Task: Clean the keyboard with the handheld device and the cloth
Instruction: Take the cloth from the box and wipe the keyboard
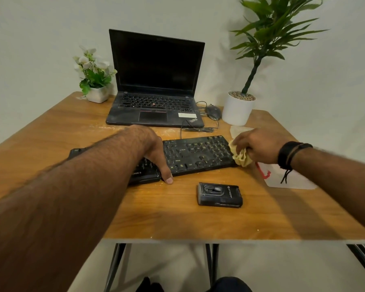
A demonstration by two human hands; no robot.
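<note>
**Wiping the keyboard's right end while the left hand steadies it**

Lying across the wooden table [72,131], the black keyboard [196,154] sits just in front of an open laptop [156,81] with a dark screen. The left hand [154,150] rests on the keyboard's middle, palm down; its thumb reaches over the near edge and touches the table. The other fingers are hidden behind the hand, so how they lie cannot be told. The right hand [259,146] grips a crumpled yellow cloth [241,154], fingers curled round it, and holds it against the keyboard's right end. A dark band with loose cords circles that wrist.

The handheld device [219,194], a dark rectangular unit, lies flat on the table near the keyboard's front edge, between the two arms and touched by neither hand.

A wired mouse [213,112] sits to the laptop's right, just beside a white pot holding a tall green plant [238,108]. A smaller white pot of pale flowers [94,81] stands at the laptop's left. A white sheet with a red mark [282,178] lies under the right wrist.
</note>
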